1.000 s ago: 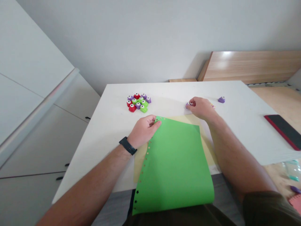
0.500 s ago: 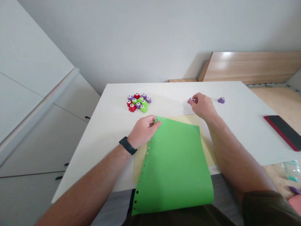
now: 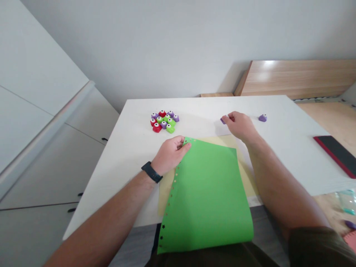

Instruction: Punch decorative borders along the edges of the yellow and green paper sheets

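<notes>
My left hand (image 3: 172, 152) pinches the top left corner of a green sheet of paper (image 3: 208, 193). Star-shaped holes run down the sheet's left edge, with a few along the top by my thumb. Its lower end curls over the table's front edge. Beneath it lies a pale yellow sheet (image 3: 166, 193). Beyond the paper, my right hand (image 3: 239, 124) is closed on a small purple paper punch (image 3: 223, 121), mostly hidden by the fingers. Another purple punch (image 3: 263, 118) stands to the right of that hand.
A cluster of red, green and purple punches (image 3: 164, 121) sits at the back left of the white table (image 3: 125, 137). A dark tablet-like object with a red edge (image 3: 336, 155) lies at the right. White cabinets (image 3: 41, 148) flank the left side.
My right hand has tilted the purple punch slightly, and its white top is now more covered by the fingers. My left hand and the green paper stay put.
</notes>
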`<state>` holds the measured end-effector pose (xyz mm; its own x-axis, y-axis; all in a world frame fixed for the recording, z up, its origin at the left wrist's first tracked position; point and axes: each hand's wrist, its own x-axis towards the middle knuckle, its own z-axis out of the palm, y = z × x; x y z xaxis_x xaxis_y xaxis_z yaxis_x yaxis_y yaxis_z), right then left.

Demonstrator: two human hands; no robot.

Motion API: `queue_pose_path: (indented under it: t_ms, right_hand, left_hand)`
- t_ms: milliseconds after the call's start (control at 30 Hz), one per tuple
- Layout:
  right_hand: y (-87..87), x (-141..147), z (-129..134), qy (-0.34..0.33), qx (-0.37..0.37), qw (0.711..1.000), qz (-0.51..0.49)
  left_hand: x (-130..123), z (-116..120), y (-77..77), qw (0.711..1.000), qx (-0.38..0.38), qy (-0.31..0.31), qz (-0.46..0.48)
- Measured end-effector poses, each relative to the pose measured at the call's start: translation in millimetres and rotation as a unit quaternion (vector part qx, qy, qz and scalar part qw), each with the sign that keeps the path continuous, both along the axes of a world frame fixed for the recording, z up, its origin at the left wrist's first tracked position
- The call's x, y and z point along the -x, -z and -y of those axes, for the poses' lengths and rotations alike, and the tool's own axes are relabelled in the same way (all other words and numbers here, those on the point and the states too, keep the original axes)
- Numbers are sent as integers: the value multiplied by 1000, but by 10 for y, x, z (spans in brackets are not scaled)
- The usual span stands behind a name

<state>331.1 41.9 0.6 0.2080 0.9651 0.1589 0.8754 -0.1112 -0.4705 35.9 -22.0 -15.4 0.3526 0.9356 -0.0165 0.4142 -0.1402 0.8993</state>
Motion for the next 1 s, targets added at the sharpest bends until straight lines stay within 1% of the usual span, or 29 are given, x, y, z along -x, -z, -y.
queue_pose_path:
  t_ms: [67,133,200,267,333,400,533,633,800,1000]
  right_hand:
    - [-8,40,15,-13,23,997,-70]
    - [-22,85,38,-33,49,983,-172]
    - [-50,128,72,-67,79,952,-289]
    - [-93,167,115,-108,112,912,-379]
    - [-143,203,160,-143,137,879,-434]
    - [-189,236,200,-165,157,852,-472]
    - [-254,283,239,-181,181,810,-528]
    - [-286,306,246,-183,178,794,-552]
    - [-304,340,261,-166,182,794,-555]
    - [-277,375,269,-162,192,783,-569]
  left_hand:
    - [-3,3,-8,1000,1,1,6]
    - [-5,6,-16,1000,-3,0,6]
    - [-7,8,-23,1000,-6,-2,2]
    - [-9,8,-27,1000,-8,-3,2]
    - [-10,7,-27,1000,-7,0,6]
    - [-7,6,-20,1000,-4,4,10]
    - [6,2,4,1000,-3,10,3]
    - [12,0,12,1000,-10,8,-1]
    - [7,3,-5,1000,-13,6,2]
    - [12,2,1,1000,-12,6,1]
